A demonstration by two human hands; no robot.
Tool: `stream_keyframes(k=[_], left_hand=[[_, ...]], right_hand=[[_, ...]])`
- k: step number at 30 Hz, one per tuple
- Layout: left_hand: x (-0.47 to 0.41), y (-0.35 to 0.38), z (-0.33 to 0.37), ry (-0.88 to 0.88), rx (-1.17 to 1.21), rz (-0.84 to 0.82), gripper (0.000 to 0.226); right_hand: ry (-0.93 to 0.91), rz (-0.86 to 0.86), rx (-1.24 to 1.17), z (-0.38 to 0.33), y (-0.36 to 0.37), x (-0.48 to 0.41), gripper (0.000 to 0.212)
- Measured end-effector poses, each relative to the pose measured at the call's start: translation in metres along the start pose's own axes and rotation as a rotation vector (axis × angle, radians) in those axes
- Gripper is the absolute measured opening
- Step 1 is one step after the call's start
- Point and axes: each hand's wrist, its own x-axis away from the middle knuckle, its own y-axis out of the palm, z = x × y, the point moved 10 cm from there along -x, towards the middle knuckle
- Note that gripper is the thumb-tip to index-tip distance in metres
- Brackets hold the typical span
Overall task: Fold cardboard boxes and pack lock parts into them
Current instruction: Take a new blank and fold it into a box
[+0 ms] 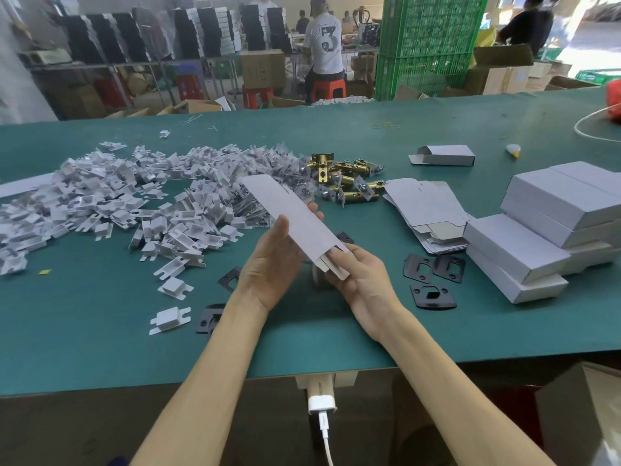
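Fingertips [338, 260] of right hand [361, 275] pinch the near end flaps of a flat cardboard box [295, 213], held tilted above the green table [100, 331]. Left hand [274, 264] grips its long edge, thumb on top, fingers curled behind. Black strike plates [433, 295] lie just beside the hands. Farther out: brass latches [346, 179], heap of white plastic inserts [117, 196], unfolded blanks [420, 206]. Stacked folded boxes [537, 237] at right.

Matt white cardboard box blank [295, 216], glossy brass latches [346, 178], matt black metal plates [433, 295], green felt-like tabletop [100, 331]
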Motion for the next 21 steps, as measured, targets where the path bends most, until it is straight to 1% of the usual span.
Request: stream_keyframes(k=[1,3,6,7,9,11,12,14,17,18,19,21], left_hand=[[0.0,0.0,0.0,-0.007,0.012,0.002,0.123],[-0.001,-0.001,-0.001,-0.019,0.033,0.011,0.107],[0.0,-0.006,-0.003,-0.016,0.103,0.049,0.091],[0.0,-0.01,-0.003,-0.013,0.121,0.082,0.084],[0.0,-0.02,-0.005,-0.007,0.139,0.171,0.062],[0.0,-0.032,-0.007,-0.001,0.155,0.26,0.044],[0.0,-0.035,-0.009,-0.004,0.157,0.295,0.04],[0.0,-0.039,-0.01,-0.013,0.156,0.338,0.041],[0.0,-0.042,-0.012,-0.027,0.133,0.373,0.054],[0.0,-0.042,-0.012,-0.033,0.113,0.376,0.055],[0.0,-0.041,-0.012,-0.041,0.087,0.374,0.055],[0.0,-0.036,-0.013,-0.064,0.023,0.33,0.052]], right_hand=[[-0.007,-0.002,0.012,0.0,0.0,0.0,0.04],[-0.017,-0.006,0.04,0.0,0.001,0.001,0.04],[-0.042,-0.015,0.101,0.0,0.001,0.0,0.035],[-0.064,-0.017,0.147,-0.001,0.001,0.001,0.032],[-0.118,-0.022,0.259,-0.003,0.003,0.003,0.027],[-0.165,-0.036,0.331,-0.005,0.007,0.006,0.029],[-0.177,-0.048,0.343,-0.006,0.01,0.007,0.031],[-0.186,-0.085,0.373,-0.006,0.015,0.008,0.033],[-0.243,-0.083,0.501,-0.017,0.019,0.008,0.026],[-0.28,-0.053,0.58,-0.023,0.019,0.006,0.03],[-0.314,-0.018,0.66,-0.031,0.017,0.004,0.041],[-0.357,0.049,0.741,-0.044,0.01,-0.001,0.056]])
